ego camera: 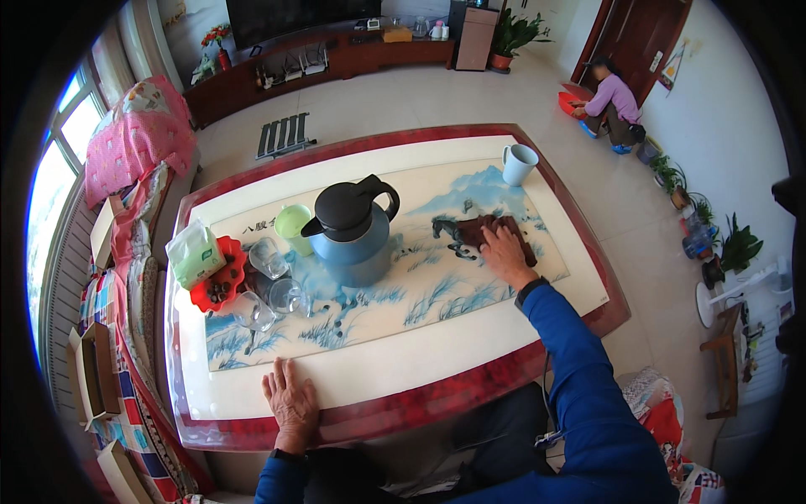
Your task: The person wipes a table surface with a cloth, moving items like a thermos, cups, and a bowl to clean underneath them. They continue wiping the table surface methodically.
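Observation:
My right hand [505,252] lies with spread fingers on a dark brown cloth [526,247] at the right of the table [403,406], which bears a picture of horses and blue grass. Flat on the near left edge rests my left hand [293,400], holding nothing. Near the middle stands a blue vacuum jug [356,258] with a black lid and handle. A green cup [294,228] is just left of it, with several clear glasses [289,297] nearer me. A tissue pack [195,255] leans over a red scalloped dish [232,255] of small dark items. The light blue mug [519,165] stands far right.
A folding stool [283,135] is on the floor beyond the table. By the door at far right, a person [609,104] crouches with a red basin [568,104]. Potted plants [742,246] line the right wall. A covered sofa [135,296] with open cardboard boxes [94,375] is left.

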Motion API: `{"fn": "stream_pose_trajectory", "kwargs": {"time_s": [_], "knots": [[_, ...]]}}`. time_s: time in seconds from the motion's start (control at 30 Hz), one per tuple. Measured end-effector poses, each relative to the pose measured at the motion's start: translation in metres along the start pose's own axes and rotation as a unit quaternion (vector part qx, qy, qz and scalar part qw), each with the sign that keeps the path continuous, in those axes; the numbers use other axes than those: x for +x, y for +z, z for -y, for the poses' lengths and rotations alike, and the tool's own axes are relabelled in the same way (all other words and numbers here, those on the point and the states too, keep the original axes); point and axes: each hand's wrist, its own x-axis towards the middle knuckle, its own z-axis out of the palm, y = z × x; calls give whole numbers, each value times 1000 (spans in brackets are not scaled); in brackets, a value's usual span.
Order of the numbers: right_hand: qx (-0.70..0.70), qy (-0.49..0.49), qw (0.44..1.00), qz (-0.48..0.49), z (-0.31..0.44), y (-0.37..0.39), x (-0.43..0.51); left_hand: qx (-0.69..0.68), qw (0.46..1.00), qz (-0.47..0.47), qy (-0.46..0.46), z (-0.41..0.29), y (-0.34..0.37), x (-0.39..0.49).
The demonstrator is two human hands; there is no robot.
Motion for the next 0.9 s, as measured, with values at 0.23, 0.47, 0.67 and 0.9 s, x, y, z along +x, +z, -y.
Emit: {"fn": "stream_pose_trajectory", "kwargs": {"time_s": [0.23,0.47,0.67,0.9], "knots": [[72,-121,986,84,42,-48,-130,-11,1000,-7,2,0,2,0],[49,-185,980,59,35,-36,-83,9,1000,-8,12,0,2,-1],[6,-124,992,24,41,19,69,12,1000,23,-2,3,1,0],[16,-56,998,-6,33,52,115,24,999,28,12,4,0,0]]}}
